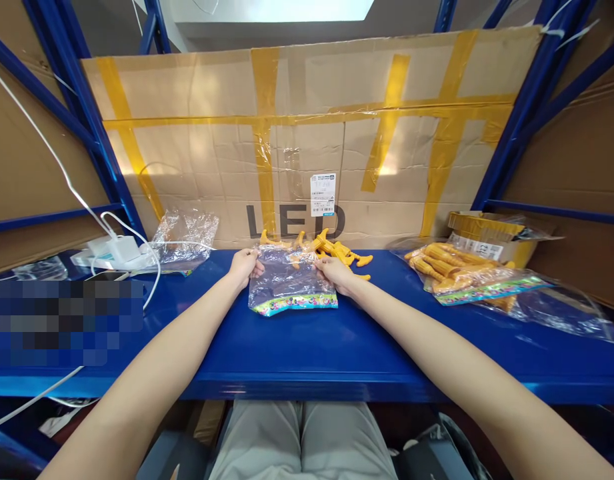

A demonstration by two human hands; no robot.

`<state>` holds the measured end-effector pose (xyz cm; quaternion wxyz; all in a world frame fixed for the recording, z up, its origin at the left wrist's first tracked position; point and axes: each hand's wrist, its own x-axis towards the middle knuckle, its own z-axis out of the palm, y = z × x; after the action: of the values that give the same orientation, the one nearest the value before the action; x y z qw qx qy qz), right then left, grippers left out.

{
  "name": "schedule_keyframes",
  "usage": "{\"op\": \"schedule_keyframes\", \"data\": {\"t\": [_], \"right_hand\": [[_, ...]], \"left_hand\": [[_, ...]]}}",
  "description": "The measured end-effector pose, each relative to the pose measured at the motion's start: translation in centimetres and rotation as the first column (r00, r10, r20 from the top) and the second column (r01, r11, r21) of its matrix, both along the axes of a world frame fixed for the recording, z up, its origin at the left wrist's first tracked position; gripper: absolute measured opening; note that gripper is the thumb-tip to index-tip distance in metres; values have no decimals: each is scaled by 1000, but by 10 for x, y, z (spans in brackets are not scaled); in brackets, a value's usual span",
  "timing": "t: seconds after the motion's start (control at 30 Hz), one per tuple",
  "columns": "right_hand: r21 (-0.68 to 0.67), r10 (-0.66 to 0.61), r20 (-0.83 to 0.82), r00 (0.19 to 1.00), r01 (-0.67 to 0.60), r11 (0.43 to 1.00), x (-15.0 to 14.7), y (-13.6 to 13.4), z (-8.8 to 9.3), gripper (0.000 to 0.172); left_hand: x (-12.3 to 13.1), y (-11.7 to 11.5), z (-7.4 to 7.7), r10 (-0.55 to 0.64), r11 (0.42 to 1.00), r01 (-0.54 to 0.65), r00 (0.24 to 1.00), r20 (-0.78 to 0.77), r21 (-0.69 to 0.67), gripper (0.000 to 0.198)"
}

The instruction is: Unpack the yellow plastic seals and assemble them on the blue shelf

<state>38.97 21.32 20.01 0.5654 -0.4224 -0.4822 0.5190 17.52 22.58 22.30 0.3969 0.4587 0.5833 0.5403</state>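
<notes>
A clear plastic bag (291, 283) with a colourful patterned strip along its near edge lies in front of me on the blue shelf top. At its far left corner, my left hand (245, 265) is closed on the plastic. My right hand (333, 272) pinches the opposite side, at the far right corner. Just behind the bag is a loose pile of yellow curved, branched pieces (337, 250), several of them partly hidden by the plastic and my right hand. The pieces' exact kind cannot be made out.
Filled bags of yellow pieces (449, 263) lie at the right, before an open cardboard box (487, 233). Crumpled clear bags (187, 230) sit at the back left, beside a white charger (124, 249) with cables. A taped cardboard sheet (211, 160) stands behind, between blue posts.
</notes>
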Motion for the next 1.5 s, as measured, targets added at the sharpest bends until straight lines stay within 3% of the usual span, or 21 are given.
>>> {"op": "schedule_keyframes", "data": {"t": [0.13,0.27,0.4,0.6,0.8,0.93,1.03,1.1,1.17,1.27,1.33,1.43,1.5], "right_hand": [[-241,145,144,979,-108,965,3,-4,9,21],[-192,83,88,993,-64,979,5,-5,16,12],[-134,-36,69,997,45,990,4,-4,15,21],[-65,-29,114,993,37,997,4,-2,12,26],[30,-57,89,994,55,998,3,1,12,30],[95,-96,70,993,89,991,5,0,16,31],[86,-208,40,977,204,975,11,1,23,26],[65,-297,-12,955,297,953,17,3,30,22],[39,-361,-80,929,364,930,24,5,36,22],[-3,-401,-162,902,406,914,32,8,41,22],[-17,-405,-194,893,410,912,33,8,43,20],[-22,-398,-204,895,402,915,33,9,42,16],[-30,-403,-210,891,406,913,34,9,43,15]], "left_hand": [[-3,0,-1,-20,998,18,999,-33,-62,9],[-5,-2,1,-219,970,218,976,-3,-110,8],[-4,-5,3,-313,942,320,946,83,-103,10],[-3,-2,1,-244,969,241,966,85,52,18],[6,0,-1,-109,991,106,994,29,83,16],[8,7,-5,-69,988,82,992,-101,130,16],[4,9,-4,19,970,43,968,-251,239,16],[2,4,-1,84,912,77,926,-368,402,26],[4,-6,4,102,815,232,844,-526,531,42],[16,-27,10,62,650,573,614,-786,499,77],[27,-37,10,58,551,724,463,-884,415,96],[42,-40,4,60,424,846,329,-942,323,76],[47,-37,-2,41,378,877,305,-951,298,54]]}}
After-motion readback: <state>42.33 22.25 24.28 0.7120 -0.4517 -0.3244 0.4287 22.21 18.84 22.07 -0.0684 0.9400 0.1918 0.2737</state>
